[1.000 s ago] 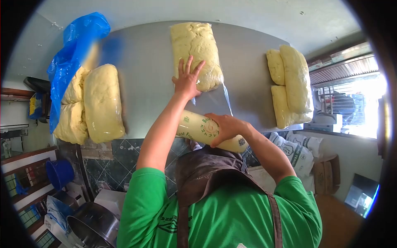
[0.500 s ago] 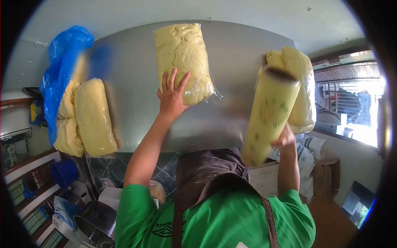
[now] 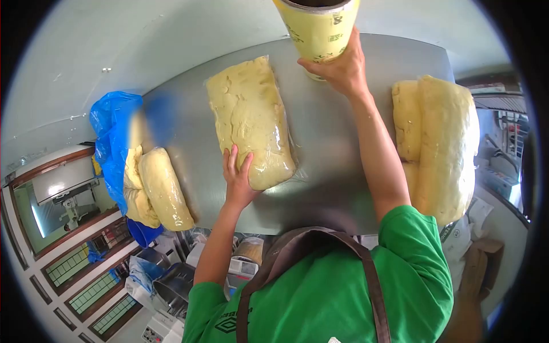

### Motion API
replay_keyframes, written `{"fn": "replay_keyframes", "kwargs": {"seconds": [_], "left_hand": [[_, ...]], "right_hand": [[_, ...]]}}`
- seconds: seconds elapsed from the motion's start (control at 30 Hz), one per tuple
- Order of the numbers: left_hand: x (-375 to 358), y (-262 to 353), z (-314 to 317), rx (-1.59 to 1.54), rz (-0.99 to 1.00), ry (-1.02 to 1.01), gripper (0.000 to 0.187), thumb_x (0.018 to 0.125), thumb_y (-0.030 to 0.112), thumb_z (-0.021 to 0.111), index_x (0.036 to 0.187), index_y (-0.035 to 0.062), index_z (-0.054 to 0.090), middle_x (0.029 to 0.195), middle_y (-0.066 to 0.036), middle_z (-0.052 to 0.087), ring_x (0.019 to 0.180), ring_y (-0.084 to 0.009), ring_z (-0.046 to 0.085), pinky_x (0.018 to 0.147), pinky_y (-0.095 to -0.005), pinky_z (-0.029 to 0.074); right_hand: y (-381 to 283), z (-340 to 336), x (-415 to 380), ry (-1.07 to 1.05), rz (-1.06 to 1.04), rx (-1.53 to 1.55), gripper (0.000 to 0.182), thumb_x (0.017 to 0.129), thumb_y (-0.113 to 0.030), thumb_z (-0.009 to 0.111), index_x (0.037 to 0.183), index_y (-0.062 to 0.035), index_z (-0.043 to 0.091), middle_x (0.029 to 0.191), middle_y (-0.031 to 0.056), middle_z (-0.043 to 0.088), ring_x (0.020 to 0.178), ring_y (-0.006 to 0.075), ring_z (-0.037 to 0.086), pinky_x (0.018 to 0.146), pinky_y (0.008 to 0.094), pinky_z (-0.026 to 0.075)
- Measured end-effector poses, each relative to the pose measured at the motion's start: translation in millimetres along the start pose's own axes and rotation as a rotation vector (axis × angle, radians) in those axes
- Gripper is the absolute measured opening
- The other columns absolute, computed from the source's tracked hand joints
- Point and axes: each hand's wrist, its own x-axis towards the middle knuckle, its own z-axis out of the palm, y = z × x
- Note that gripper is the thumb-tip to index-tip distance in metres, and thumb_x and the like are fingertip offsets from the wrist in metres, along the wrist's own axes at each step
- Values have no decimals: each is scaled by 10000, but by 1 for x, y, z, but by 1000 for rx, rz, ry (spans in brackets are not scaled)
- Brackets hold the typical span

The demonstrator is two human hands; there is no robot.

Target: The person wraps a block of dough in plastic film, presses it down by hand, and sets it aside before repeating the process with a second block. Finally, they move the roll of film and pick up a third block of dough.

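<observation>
Before me a slab of pale yellow dough (image 3: 246, 114) in clear plastic lies on the steel table (image 3: 326, 154), its surface dented. My left hand (image 3: 239, 177) rests on its near left edge with fingers spread. Up at the far side, my right hand (image 3: 343, 71) grips a yellow cylinder (image 3: 317, 34) with dark green print. Its dark, hollow-looking end faces up, and the frame's top edge cuts it off. The thumb lies across its lower part; the other fingers are mostly hidden behind it.
More wrapped dough blocks (image 3: 446, 143) are stacked at the table's right end. Another wrapped block (image 3: 166, 188) lies at the left, beside dough partly under a blue plastic sheet (image 3: 111, 126). A pale wall (image 3: 189, 34) rises behind the table.
My right hand has carried the yellow cylinder from the table's near right up to the far middle. My left hand stays on the dough slab. The whole view has shifted.
</observation>
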Motion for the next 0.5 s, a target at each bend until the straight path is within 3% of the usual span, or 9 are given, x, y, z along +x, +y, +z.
{"fn": "replay_keyframes", "kwargs": {"seconds": [0.07,0.13,0.17,0.2,0.27,0.3,0.37,0.4,0.5], "left_hand": [[-1,-2,1,-6,0,-1,1180,554,308,975,1515,203,297,1619,-216,147,1437,-547,201,1164,-639,276],[-1,-3,1,-17,4,2,1179,557,306,974,1519,205,301,1619,-217,152,1436,-551,200,1162,-642,274],[0,-4,1,-21,9,8,1179,557,305,974,1522,206,303,1619,-218,154,1435,-554,200,1161,-643,273],[-1,-4,1,-26,14,18,1179,558,304,973,1524,208,305,1620,-220,156,1434,-556,200,1161,-644,271],[-1,-4,1,-70,7,40,1085,594,328,956,1507,226,378,1616,-209,188,1437,-552,216,1138,-634,292],[0,-5,-1,-96,11,54,1039,612,340,947,1498,235,414,1614,-203,203,1438,-549,224,1127,-628,303],[3,-4,-24,-260,30,-13,936,698,312,912,1491,195,429,1622,-199,180,1470,-494,207,1149,-600,306],[2,-8,-33,-341,45,-41,884,741,299,894,1487,175,436,1626,-197,168,1485,-466,198,1161,-586,307],[-23,-42,-22,-763,-271,162,682,902,333,756,1486,137,463,1633,-191,186,1472,-435,276,1119,-519,376]], "right_hand": [[17,10,-23,128,-20,-98,979,676,-283,928,1449,-48,374,1276,171,585,1169,306,594,1020,448,483],[21,12,-70,-56,324,-41,909,781,-312,858,1479,-46,340,1187,195,613,1086,350,619,1001,482,480],[16,8,-107,-301,678,69,859,864,-337,800,1496,-34,304,1088,213,650,1011,380,645,977,504,486],[34,23,-164,-412,695,124,731,976,-355,666,1491,-17,272,930,221,664,855,406,656,860,503,515],[-18,25,-227,-559,755,-49,593,1023,-342,585,1446,-14,332,920,241,664,821,415,659,773,489,522],[-35,35,-251,-398,630,-133,514,1023,-319,572,1397,-17,390,858,247,672,813,429,669,728,480,519],[-63,32,-250,-327,777,0,460,1007,-294,581,1334,-10,428,767,241,671,776,449,672,697,529,508],[-62,34,-251,-298,661,-132,424,993,-253,583,1313,-16,438,749,232,670,736,439,669,667,527,506],[-49,46,-275,-264,386,-472,347,952,-147,584,1259,-38,465,712,206,670,632,414,656,584,517,500]]}}
